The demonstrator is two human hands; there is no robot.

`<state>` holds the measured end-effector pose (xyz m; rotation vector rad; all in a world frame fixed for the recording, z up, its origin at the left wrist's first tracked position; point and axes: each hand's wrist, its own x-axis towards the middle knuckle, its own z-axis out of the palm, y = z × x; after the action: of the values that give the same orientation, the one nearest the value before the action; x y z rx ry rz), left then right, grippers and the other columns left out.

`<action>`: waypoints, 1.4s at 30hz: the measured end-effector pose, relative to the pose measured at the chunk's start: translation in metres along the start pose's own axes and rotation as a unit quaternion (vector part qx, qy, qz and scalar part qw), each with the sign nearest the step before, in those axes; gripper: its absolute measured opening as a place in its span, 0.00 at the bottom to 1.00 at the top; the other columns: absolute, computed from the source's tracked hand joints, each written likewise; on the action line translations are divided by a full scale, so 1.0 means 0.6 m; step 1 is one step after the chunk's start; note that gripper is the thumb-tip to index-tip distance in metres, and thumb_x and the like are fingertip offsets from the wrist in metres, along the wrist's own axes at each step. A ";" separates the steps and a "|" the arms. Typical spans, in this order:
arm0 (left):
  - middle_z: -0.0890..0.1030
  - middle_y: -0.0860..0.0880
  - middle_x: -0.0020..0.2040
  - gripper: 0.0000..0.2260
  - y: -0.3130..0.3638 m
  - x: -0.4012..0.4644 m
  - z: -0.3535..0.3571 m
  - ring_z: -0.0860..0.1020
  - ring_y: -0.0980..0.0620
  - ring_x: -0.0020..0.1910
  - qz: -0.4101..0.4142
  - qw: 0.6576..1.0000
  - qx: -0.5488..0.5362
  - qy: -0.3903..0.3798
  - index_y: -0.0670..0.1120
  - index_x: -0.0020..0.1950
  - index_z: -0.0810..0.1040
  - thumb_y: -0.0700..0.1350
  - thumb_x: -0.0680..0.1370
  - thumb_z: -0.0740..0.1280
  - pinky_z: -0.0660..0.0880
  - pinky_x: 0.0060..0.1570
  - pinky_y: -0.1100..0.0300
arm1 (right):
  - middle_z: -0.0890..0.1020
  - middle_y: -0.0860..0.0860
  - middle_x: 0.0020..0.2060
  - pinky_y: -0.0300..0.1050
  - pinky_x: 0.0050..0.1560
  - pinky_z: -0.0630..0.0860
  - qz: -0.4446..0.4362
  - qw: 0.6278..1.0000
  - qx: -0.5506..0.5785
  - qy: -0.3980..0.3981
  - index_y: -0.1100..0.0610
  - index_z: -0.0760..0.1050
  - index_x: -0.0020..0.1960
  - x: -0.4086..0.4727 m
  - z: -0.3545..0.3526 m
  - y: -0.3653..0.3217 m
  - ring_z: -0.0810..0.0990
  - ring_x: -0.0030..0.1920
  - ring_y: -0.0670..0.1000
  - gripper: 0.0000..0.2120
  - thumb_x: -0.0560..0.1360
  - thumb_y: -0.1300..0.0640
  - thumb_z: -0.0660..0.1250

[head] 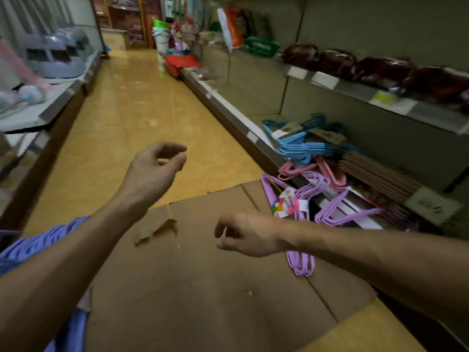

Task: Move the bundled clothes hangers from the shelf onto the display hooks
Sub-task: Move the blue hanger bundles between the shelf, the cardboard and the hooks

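Bundles of plastic hangers lie on the low shelf at the right: blue ones (302,143) at the back, pink ones (327,171) in the middle, purple ones (337,212) nearest. One purple bundle with a colourful label (291,203) leans over the shelf edge onto the flattened cardboard (193,288). My left hand (157,168) hovers above the floor with loosely curled fingers, holding nothing. My right hand (246,235) hangs over the cardboard, left of the purple bundle, fingers loosely curled and empty. No display hooks are visible.
A tiled aisle floor (137,110) runs ahead between shelving. The upper right shelf (355,90) carries dark brown packed goods. Brown flat bars (375,174) lie beside the hangers. More purple hangers (43,240) sit at the lower left. Buckets and goods stand at the aisle's far end.
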<state>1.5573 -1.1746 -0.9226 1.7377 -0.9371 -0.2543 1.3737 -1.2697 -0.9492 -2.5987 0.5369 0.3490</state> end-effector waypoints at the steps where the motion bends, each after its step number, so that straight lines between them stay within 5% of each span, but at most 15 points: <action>1: 0.81 0.55 0.53 0.06 0.007 -0.002 0.017 0.81 0.55 0.52 -0.001 1.000 -0.011 -0.009 0.56 0.56 0.79 0.48 0.81 0.66 0.79 0.56 0.48 | 0.81 0.52 0.57 0.47 0.54 0.77 0.010 0.999 0.025 0.018 0.54 0.73 0.67 -0.011 0.004 0.021 0.80 0.53 0.51 0.17 0.82 0.47 0.63; 14: 0.84 0.51 0.48 0.07 0.076 -0.008 0.219 0.84 0.53 0.46 0.004 0.987 -0.075 -0.146 0.53 0.56 0.81 0.44 0.80 0.67 0.80 0.50 0.54 | 0.84 0.48 0.41 0.47 0.52 0.82 0.085 0.933 0.273 0.218 0.53 0.79 0.57 -0.130 0.008 0.243 0.84 0.44 0.45 0.08 0.80 0.53 0.65; 28: 0.84 0.53 0.48 0.07 0.141 0.010 0.440 0.83 0.58 0.45 0.024 0.971 -0.103 -0.216 0.53 0.56 0.80 0.44 0.80 0.67 0.80 0.46 0.57 | 0.83 0.49 0.41 0.34 0.37 0.75 0.183 0.890 0.315 0.274 0.56 0.80 0.54 -0.198 -0.049 0.415 0.81 0.37 0.41 0.06 0.80 0.57 0.66; 32: 0.83 0.53 0.48 0.07 0.133 0.023 0.444 0.83 0.58 0.45 0.018 0.974 -0.088 -0.210 0.54 0.55 0.80 0.44 0.80 0.67 0.79 0.44 0.60 | 0.83 0.55 0.46 0.42 0.41 0.82 0.196 0.863 0.371 0.281 0.56 0.78 0.55 -0.149 -0.091 0.451 0.84 0.43 0.51 0.04 0.80 0.59 0.66; 36: 0.84 0.52 0.48 0.07 0.113 0.046 0.433 0.83 0.55 0.46 -0.010 0.982 -0.074 -0.176 0.55 0.55 0.80 0.45 0.80 0.67 0.80 0.48 0.54 | 0.84 0.54 0.47 0.55 0.50 0.83 0.191 0.888 0.281 0.309 0.53 0.76 0.58 -0.076 -0.138 0.492 0.85 0.46 0.57 0.09 0.78 0.59 0.67; 42: 0.83 0.52 0.49 0.08 0.087 0.093 0.429 0.83 0.53 0.47 -0.020 0.988 -0.018 -0.152 0.54 0.57 0.80 0.44 0.80 0.66 0.80 0.50 0.53 | 0.80 0.54 0.59 0.41 0.55 0.73 0.210 0.900 0.069 0.374 0.57 0.72 0.67 -0.010 -0.238 0.554 0.79 0.57 0.53 0.17 0.79 0.58 0.65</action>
<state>1.4192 -1.4014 -0.9605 1.7142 -1.1086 -0.5720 1.2477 -1.6086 -0.9525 -2.3855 1.3316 -0.5803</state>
